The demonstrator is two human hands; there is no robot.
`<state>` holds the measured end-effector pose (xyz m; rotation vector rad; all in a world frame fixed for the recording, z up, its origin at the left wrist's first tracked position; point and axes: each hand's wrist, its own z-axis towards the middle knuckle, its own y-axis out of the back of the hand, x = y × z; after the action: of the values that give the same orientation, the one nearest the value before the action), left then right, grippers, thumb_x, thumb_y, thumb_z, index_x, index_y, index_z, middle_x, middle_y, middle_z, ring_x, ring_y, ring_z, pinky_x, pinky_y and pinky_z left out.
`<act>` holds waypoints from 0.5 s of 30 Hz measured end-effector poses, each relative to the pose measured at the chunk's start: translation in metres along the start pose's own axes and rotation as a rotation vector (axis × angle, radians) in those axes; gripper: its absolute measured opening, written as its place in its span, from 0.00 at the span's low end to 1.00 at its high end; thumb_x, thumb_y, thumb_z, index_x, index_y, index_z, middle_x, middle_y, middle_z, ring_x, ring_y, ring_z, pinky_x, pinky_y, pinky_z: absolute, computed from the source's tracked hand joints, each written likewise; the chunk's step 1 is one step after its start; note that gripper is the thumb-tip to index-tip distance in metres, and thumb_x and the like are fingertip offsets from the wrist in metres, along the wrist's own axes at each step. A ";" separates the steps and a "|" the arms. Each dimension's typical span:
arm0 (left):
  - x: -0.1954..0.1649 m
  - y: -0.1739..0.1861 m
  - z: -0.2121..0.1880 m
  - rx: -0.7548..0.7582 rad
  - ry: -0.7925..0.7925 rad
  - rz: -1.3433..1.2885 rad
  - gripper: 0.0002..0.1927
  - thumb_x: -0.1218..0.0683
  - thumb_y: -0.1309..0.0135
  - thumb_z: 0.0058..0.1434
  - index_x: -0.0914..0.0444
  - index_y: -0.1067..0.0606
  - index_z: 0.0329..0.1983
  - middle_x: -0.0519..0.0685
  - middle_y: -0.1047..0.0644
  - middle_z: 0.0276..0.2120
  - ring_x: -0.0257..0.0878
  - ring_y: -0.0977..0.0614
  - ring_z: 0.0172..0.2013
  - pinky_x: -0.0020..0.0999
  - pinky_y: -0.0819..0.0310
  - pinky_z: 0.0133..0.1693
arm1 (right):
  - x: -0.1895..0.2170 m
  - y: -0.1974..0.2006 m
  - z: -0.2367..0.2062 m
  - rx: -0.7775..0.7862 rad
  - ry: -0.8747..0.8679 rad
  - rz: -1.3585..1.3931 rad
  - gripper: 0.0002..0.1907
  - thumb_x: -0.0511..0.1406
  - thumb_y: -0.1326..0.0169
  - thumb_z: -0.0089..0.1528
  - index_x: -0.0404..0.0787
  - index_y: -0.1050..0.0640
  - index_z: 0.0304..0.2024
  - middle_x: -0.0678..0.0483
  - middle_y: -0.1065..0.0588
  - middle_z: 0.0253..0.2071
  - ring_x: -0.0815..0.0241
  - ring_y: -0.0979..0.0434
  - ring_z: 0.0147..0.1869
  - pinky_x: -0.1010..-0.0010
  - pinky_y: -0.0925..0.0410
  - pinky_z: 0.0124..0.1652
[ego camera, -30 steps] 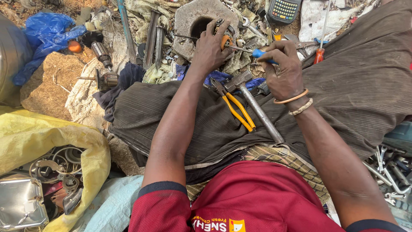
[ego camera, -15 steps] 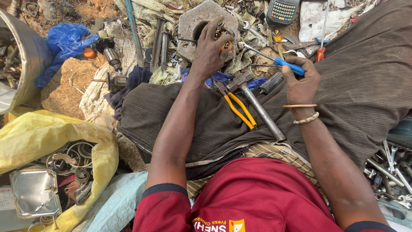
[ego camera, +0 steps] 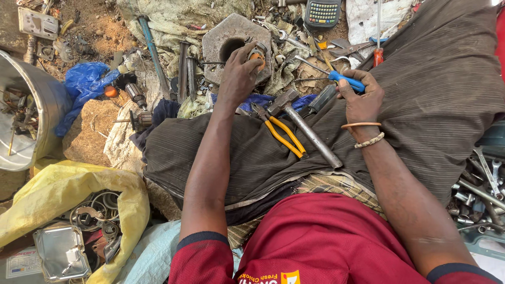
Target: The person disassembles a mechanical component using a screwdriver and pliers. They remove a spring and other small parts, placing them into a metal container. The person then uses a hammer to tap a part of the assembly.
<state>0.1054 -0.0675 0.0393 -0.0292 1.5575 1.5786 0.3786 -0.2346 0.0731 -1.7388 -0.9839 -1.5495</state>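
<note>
A small orange-and-metal part is gripped by the left hand on a grey block; probably hard, heavy. The right hand is closed on a blue-handled screwdriver.

**Tools and scrap spread across a workshop floor**

Yellow-handled pliers and a steel hammer lie side by side on a dark striped cloth. At far left, a metal basin holds scrap parts beside a crumpled blue plastic bag. A yellow sack at near left covers metal rings. A keypad handset rests at the far edge, and wrenches crowd the right.
</note>
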 end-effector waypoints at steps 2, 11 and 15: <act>0.000 0.001 0.001 -0.003 0.010 -0.007 0.07 0.59 0.38 0.63 0.61 0.16 0.43 0.50 0.28 0.66 0.50 0.29 0.65 0.44 0.35 0.67 | 0.000 -0.001 0.001 0.001 -0.003 0.041 0.11 0.27 0.39 0.67 0.31 0.23 0.50 0.49 0.21 0.43 0.65 0.18 0.41 0.77 0.24 0.38; 0.003 -0.001 0.005 -0.011 -0.036 0.034 0.09 0.60 0.37 0.60 0.57 0.17 0.43 0.50 0.28 0.66 0.49 0.29 0.65 0.44 0.34 0.65 | -0.003 -0.006 0.003 -0.020 -0.010 -0.019 0.10 0.28 0.39 0.66 0.31 0.22 0.49 0.50 0.20 0.42 0.66 0.18 0.39 0.77 0.24 0.37; 0.005 -0.005 0.008 0.039 0.053 -0.007 0.08 0.56 0.34 0.61 0.63 0.20 0.40 0.49 0.28 0.65 0.49 0.29 0.66 0.46 0.34 0.66 | -0.003 -0.006 0.002 -0.017 0.015 -0.044 0.10 0.27 0.39 0.66 0.30 0.22 0.49 0.49 0.20 0.42 0.66 0.18 0.40 0.77 0.24 0.37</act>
<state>0.1097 -0.0595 0.0339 -0.0555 1.6274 1.5536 0.3751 -0.2300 0.0701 -1.7251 -1.0107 -1.6007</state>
